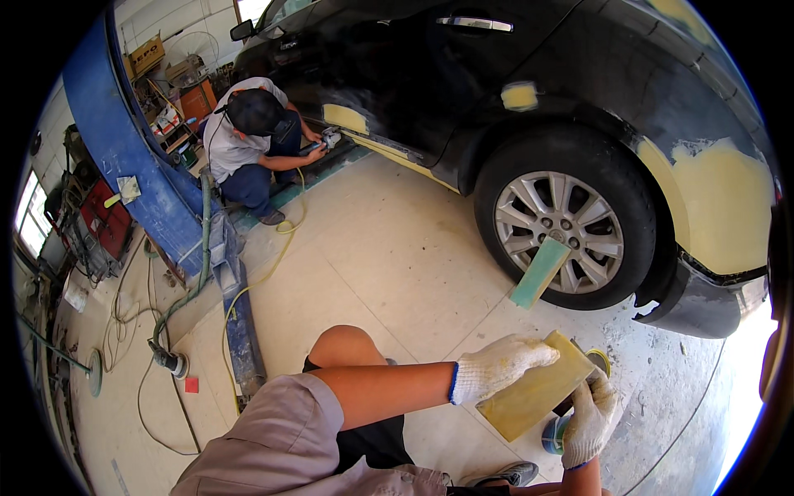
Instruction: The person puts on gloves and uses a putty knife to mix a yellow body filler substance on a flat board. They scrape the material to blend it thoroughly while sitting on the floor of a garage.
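The black car [529, 74] with yellow filler patches fills the right; the pale floor [389, 256] beside it is open. A co-worker [256, 145] crouches at the door. The left hand [496, 366] lies flat on a yellow sanding block [529, 397]. The right hand [591, 417] is closed on a dark tool [571, 403] under the block, just above a small can [552, 434], contents hidden.
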`<state>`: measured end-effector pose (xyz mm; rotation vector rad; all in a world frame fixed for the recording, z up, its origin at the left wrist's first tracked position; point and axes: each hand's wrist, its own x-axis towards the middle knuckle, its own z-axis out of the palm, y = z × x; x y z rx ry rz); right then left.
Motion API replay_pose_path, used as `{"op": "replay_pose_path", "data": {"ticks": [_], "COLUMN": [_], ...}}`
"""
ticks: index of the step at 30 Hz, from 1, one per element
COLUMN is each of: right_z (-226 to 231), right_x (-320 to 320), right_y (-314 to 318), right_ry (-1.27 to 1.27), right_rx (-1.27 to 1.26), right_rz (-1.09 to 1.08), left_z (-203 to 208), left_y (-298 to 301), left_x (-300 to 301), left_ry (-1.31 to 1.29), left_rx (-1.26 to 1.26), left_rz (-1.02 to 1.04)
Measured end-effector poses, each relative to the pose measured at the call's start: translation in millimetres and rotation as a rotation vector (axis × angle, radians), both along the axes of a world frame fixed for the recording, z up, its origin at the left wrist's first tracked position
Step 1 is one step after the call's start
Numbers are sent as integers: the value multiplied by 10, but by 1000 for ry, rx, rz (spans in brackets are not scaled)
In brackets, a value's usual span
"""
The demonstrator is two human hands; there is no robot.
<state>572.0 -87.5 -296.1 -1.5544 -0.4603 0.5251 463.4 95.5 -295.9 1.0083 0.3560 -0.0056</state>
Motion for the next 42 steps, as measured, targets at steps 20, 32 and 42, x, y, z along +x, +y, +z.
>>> {"op": "replay_pose_path", "data": {"ticks": [20,32,42], "right_z": [-26,41,-29], "right_x": [24,-40,92], "right_y": [9,13,-68], "right_ry": [-10,-50,-58], "right_rx": [-16,-25,95], "right_rz": [-8,-23,-172], "left_z": [-8,33,-181], "left_y": [-11,-5,146], "left_x": [19,-6,91], "left_ry": [-21,42,105], "left_rx": [-42,-16,-387], "left_rz": [-11,-15,270]}}
